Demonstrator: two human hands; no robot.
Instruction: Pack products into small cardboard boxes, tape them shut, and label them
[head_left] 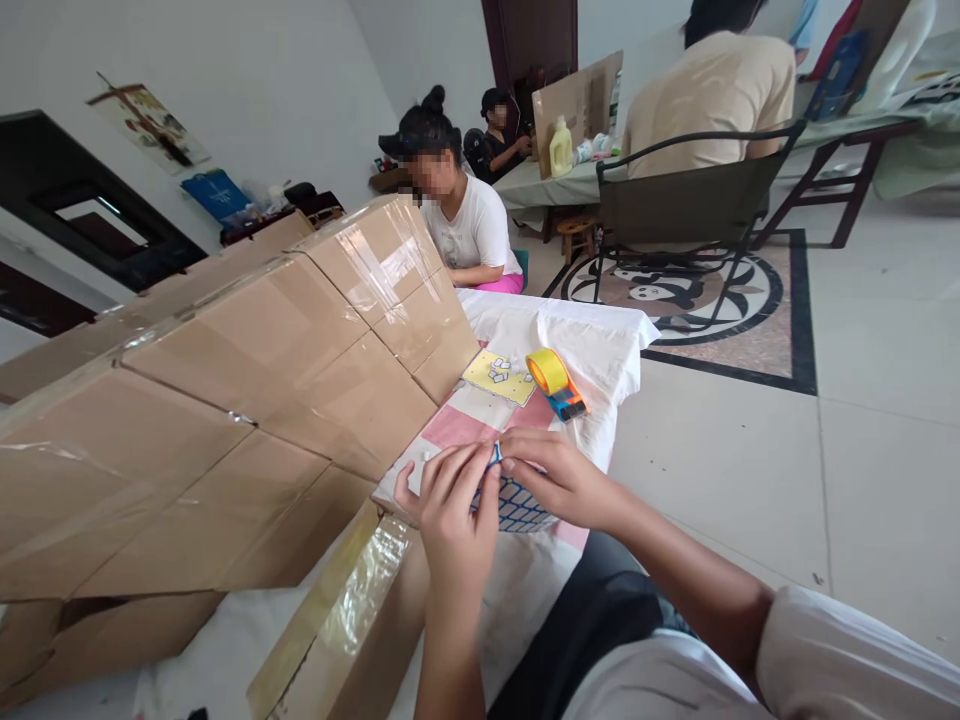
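Observation:
My left hand [459, 488] and my right hand [556, 468] meet over the near end of the table, fingertips pinched together. Between them shows a small white piece with a blue edge [494, 456], mostly hidden by the fingers. Just below the fingers is an object with a blue grid pattern [521, 508]; whether it is a basket or a patterned box I cannot tell. Beyond the hands lies a yellow sheet [489, 384] with small white pieces [498, 372] on it. An orange and blue tape dispenser with a yellow roll [551, 375] rests to its right.
Taped cardboard boxes [300, 330] form a wall along the left. A long taped carton [352, 610] lies nearer me. The table has a white cloth [592, 330]. Across it sits a person in a white shirt [480, 225]; another person sits in a folding chair [690, 195] behind.

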